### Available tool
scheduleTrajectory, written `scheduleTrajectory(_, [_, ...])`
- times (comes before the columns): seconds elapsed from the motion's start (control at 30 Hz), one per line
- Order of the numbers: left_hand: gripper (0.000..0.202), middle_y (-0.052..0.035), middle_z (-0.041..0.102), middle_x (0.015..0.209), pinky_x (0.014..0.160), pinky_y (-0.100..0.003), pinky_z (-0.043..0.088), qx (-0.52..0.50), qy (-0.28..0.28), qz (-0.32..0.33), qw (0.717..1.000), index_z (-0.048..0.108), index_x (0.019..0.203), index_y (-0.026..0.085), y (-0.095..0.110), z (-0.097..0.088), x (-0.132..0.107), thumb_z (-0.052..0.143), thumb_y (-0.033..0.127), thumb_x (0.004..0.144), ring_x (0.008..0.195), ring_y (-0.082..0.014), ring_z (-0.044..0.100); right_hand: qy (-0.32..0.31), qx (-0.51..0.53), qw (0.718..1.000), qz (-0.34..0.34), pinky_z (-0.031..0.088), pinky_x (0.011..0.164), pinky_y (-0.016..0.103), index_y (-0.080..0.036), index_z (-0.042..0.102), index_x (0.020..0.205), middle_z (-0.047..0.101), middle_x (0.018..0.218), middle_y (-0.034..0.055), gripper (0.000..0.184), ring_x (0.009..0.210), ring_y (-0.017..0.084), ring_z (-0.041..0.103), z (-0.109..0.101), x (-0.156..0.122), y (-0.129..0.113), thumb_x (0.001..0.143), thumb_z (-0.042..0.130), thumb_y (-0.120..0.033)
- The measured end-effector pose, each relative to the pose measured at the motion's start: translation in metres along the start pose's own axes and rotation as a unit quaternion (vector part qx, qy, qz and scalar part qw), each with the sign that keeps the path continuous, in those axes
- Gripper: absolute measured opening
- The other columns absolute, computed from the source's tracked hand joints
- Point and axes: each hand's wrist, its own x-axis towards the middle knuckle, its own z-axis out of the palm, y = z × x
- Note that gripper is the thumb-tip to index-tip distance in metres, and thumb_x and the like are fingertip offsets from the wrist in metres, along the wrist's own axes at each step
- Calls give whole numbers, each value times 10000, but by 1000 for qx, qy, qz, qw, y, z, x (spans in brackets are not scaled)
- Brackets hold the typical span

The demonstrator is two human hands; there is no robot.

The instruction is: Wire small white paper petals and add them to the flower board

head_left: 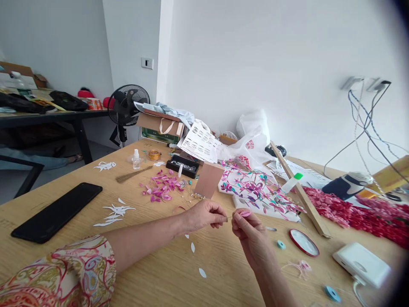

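Above the middle of the table my two hands are close together. My right hand (pixel 247 228) pinches a pink petal (pixel 245 213) between thumb and forefinger. From it a thin wire (pixel 229 218) runs across to my left hand (pixel 206 214), whose thumb and fingertips are closed on the wire's end. Beyond my left hand lies a loose heap of pink petals (pixel 164 184). Small white leaf-shaped pieces (pixel 192 247) lie on the table below my hands, and white cut strips (pixel 116 212) are off to the left.
A black phone (pixel 57 211) lies at left. Behind my hands stand a wooden block (pixel 209 179) and white foam (pixel 236 204) full of pink and purple flowers. A wooden bar (pixel 302 194), a round mirror-like disc (pixel 304 242), blue spools (pixel 332 293) and a white device (pixel 361 263) occupy the right.
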Motion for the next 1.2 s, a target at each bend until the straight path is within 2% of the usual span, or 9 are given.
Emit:
scheduleTrajectory(0.1, [292,20,510,558,530,-217,358,-7,-6,5,1000,580,672,103,-2,-4,1,644,380,606,519,-68,459,1,-7,1000,7,260,416,187,-179,555,634,463,559,-35,151,494,72,375,-3,1,-1,661,660,-284])
scheduleTrajectory(0.23, [371,-7,517,604,548,-215,356,-76,-29,1,997,594,727,90,-3,-9,-1,550,457,695,539,-65,462,3,-6,1000,11,274,422,188,-176,560,629,510,589,-18,157,499,74,401,-6,1,-2,665,659,-293])
scheduleTrajectory(0.37, [445,-23,510,599,542,-223,353,-104,-44,-12,993,592,701,79,-6,-11,-1,485,510,725,535,-73,461,2,-1,1000,14,277,421,182,-176,562,627,523,592,-19,157,494,69,404,-7,2,-1,662,663,-291])
scheduleTrajectory(0.5, [368,-3,499,575,531,-212,338,-68,-57,1,996,583,685,91,-8,-8,-1,540,456,709,520,-67,455,2,5,1000,17,284,423,174,-177,565,634,540,601,-20,154,496,64,413,-6,3,0,660,668,-288])
scheduleTrajectory(0.63, [294,18,488,547,519,-207,334,-31,-34,18,999,558,632,104,-9,-6,-1,620,392,650,508,-63,440,5,13,1000,23,289,417,170,-173,564,621,551,592,-19,165,488,62,417,-6,2,-1,656,672,-292])
scheduleTrajectory(0.8, [258,24,494,555,518,-204,331,-59,-31,9,998,541,625,112,-9,-6,0,633,352,642,497,-57,434,18,31,999,37,288,392,164,-164,562,608,561,574,-10,193,465,60,421,-6,2,0,643,679,-313])
scheduleTrajectory(1.0, [240,23,487,547,549,-192,326,-87,-54,61,993,522,595,115,-6,-4,-2,651,314,639,528,-55,429,32,57,996,65,239,344,151,-152,554,583,535,538,-15,229,411,41,383,-6,4,7,603,703,-326])
scheduleTrajectory(1.1, [264,14,494,563,561,-202,330,-129,-61,48,989,527,618,112,-9,-7,0,643,347,648,532,-61,440,37,57,995,68,237,343,152,-152,551,581,530,539,-17,238,406,40,377,-5,5,7,606,697,-337])
scheduleTrajectory(1.2, [350,-4,496,588,560,-221,337,-164,-60,31,984,537,639,102,-15,-13,2,583,447,679,536,-73,453,44,44,997,53,248,357,152,-157,557,600,547,552,-19,216,423,42,390,-3,4,5,623,688,-327])
